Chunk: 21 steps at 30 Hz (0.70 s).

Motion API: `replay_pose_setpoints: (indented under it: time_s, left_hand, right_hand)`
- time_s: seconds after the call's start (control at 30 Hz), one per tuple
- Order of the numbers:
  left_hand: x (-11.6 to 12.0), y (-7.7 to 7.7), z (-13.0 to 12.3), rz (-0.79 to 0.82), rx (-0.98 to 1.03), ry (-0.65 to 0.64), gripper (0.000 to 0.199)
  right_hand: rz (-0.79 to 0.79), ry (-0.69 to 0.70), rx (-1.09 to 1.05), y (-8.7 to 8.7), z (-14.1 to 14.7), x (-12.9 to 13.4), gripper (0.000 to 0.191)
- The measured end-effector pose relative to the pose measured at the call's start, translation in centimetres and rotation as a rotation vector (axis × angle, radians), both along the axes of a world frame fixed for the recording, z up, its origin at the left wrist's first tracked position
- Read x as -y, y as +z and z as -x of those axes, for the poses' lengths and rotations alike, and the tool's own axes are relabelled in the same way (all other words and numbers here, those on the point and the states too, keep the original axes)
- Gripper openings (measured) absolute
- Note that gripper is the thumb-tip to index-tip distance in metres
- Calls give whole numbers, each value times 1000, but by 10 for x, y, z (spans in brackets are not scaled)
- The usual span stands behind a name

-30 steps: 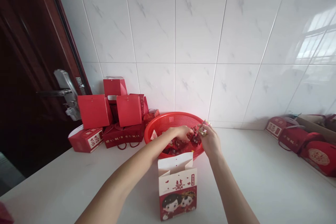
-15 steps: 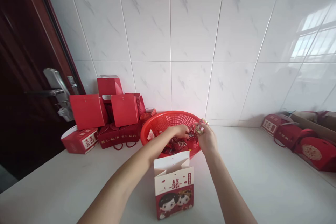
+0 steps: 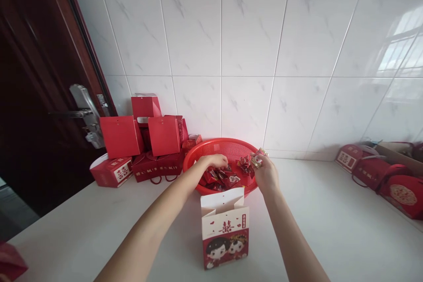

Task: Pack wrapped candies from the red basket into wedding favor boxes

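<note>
My left hand (image 3: pixel 216 161) is inside the red plastic basket (image 3: pixel 189 165), fingers curled down over the wrapped candies (image 3: pixel 220 178); whether it pinches one is hidden. Above the basket's right rim, my right hand (image 3: pixel 267 174) is closed on several wrapped candies (image 3: pixel 258 157) with gold and red wrappers. In front of the basket stands an open-topped white and red paper gift box (image 3: pixel 225 240), upright, with two cartoon figures printed on its face.
Red gift boxes (image 3: pixel 163 135) are stacked at the left by the tiled wall (image 3: pixel 247 110). More red boxes (image 3: pixel 401 194) lie along the right side of the white counter (image 3: pixel 317 211). A dark door (image 3: pixel 36 97) with a metal handle is at far left.
My left hand has shifted left within the basket, away from the right-hand candies. My right hand keeps its candies near the rim. The whole view has swung slightly left.
</note>
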State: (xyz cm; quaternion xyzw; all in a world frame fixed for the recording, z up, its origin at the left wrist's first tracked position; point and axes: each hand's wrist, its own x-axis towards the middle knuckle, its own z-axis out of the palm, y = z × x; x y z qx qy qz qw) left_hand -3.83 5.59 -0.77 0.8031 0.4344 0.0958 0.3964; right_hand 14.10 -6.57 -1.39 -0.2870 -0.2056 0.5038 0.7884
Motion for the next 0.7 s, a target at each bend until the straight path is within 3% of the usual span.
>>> replay_pose_setpoints:
  time_s: [0.1, 0.2, 0.3, 0.5, 0.7]
  left_hand:
    - [0, 1, 1, 71, -169, -57, 26]
    - [1, 2, 2, 82, -189, -64, 25]
    - [4, 7, 1, 32, -82, -31, 15]
    - [19, 30, -5, -49, 224, -21, 32]
    - [42, 40, -13, -73, 467, 45, 28]
  right_hand:
    - [2, 1, 8, -1, 0, 0, 9]
    - [6, 6, 17, -1, -1, 1, 8]
    - [1, 8, 30, -1, -1, 0, 7]
    - [-26, 32, 79, 0, 1, 0, 12]
    - [-27, 105, 132, 4, 5, 3, 19]
